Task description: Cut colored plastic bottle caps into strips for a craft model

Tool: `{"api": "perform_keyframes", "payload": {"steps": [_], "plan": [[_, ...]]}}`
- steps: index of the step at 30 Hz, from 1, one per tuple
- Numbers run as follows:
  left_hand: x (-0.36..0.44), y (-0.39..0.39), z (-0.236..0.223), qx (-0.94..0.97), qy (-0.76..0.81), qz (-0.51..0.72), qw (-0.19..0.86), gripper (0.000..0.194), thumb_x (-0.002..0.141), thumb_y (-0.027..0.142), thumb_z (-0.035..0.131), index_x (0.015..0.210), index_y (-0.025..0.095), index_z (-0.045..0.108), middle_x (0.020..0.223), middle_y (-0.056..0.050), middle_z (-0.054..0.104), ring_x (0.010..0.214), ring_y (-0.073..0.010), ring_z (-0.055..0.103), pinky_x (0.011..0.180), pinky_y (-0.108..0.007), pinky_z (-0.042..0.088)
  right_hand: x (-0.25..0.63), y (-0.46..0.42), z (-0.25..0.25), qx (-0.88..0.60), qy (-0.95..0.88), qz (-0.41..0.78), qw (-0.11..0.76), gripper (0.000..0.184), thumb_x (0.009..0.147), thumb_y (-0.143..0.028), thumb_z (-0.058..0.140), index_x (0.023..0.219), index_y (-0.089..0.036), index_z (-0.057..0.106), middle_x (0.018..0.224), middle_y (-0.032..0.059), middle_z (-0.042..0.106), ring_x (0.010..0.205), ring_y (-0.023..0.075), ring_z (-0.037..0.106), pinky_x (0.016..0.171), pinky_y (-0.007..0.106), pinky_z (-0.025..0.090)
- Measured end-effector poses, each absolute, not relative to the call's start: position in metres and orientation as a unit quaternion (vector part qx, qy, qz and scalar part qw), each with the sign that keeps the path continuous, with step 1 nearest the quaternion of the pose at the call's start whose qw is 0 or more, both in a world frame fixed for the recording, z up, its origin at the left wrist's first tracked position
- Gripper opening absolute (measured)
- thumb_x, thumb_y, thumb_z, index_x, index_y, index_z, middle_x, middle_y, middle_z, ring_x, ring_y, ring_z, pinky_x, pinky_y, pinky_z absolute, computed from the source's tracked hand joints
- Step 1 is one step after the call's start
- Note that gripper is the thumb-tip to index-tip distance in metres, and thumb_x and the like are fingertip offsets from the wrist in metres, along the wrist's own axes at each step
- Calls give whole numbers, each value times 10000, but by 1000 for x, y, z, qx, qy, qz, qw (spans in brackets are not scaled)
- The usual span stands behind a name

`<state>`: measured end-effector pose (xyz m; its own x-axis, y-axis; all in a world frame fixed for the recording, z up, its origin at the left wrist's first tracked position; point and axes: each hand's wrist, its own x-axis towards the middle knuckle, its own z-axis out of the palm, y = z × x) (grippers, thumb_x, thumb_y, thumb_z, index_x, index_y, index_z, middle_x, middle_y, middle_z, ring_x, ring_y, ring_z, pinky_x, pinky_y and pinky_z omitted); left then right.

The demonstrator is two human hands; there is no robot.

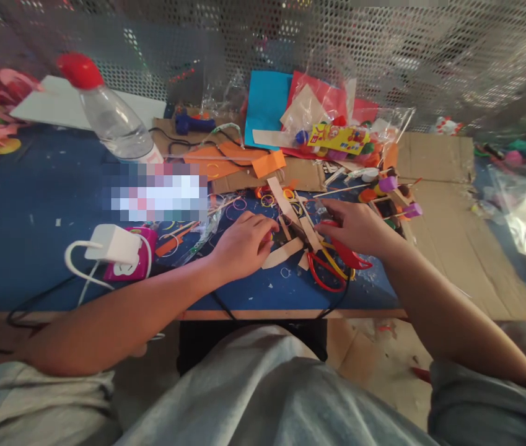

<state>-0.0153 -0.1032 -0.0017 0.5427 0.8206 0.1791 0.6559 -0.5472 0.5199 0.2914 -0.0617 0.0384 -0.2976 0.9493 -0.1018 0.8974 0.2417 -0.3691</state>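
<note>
Over the blue tabletop, my left hand hovers with loosely bent fingers and the thumb a little apart; nothing shows in it. My right hand reaches in from the right, index finger and thumb spread. Under its palm lies a red pointed piece, whose kind I cannot make out. Between both hands is a loose heap of flat wooden strips, one strip lying close to my left fingertips. Red-handled scissors rest below the heap, beside a yellow loop.
A red-capped water bottle leans at the left, near a white charger on a pink socket block. Cables trail over the front edge. Behind are blue paper, cardboard, a yellow-labelled plastic bag and mesh.
</note>
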Motion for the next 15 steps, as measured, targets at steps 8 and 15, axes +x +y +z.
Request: {"api": "perform_keyframes", "payload": {"steps": [8,15], "plan": [[-15,-105,-11,848,424,255,190,256,1052,106,627,1267,168,750,1043,-84,797,1094,-281,709,1074,-456,603,282,-70,29,-588,-787,183,41,839,1027,-418,770,1804,-171,571,1239,154,885,913,320,812,911,430,609],[-10,-109,0,821,431,326,184,325,1047,94,640,1336,233,692,1147,-62,808,1145,-245,759,1116,-433,628,278,-80,31,-564,-815,129,41,743,1057,-291,719,1769,-138,570,1562,229,787,1369,432,795,1136,506,615]]}}
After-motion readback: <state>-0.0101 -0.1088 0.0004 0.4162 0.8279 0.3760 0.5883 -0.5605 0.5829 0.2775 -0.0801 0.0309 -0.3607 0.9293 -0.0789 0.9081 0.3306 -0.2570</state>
